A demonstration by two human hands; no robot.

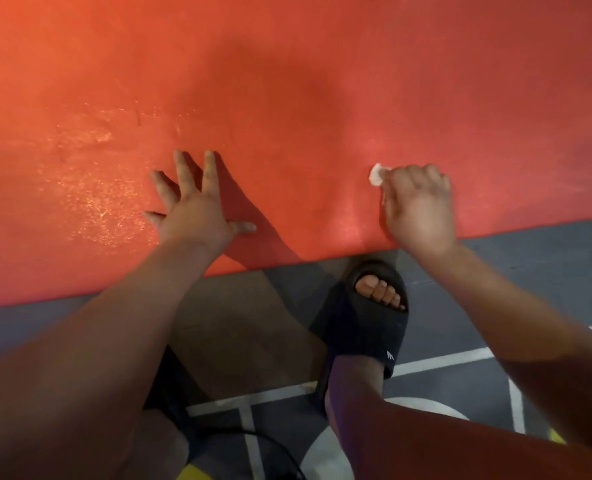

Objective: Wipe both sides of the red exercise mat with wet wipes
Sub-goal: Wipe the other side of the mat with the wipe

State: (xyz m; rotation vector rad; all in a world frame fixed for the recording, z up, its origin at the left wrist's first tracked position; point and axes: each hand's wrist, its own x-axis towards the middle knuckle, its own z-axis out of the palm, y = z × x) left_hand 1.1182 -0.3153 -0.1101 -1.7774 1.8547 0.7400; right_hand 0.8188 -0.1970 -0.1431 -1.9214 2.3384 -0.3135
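Observation:
The red exercise mat (287,81) lies flat and fills the upper half of the view, its near edge running across the middle. A glistening patch shows on its left part. My left hand (192,206) rests flat on the mat near that edge, fingers spread. My right hand (419,206) is on the mat to the right, its fingers curled round a small white wet wipe (377,174); only a crumpled bit of the wipe sticks out at the fingertips, against the mat.
Below the mat's edge is dark grey floor (530,265) with white painted lines. My foot in a black slide sandal (367,320) stands just short of the edge, between my arms. A black cable (253,436) curls at the bottom.

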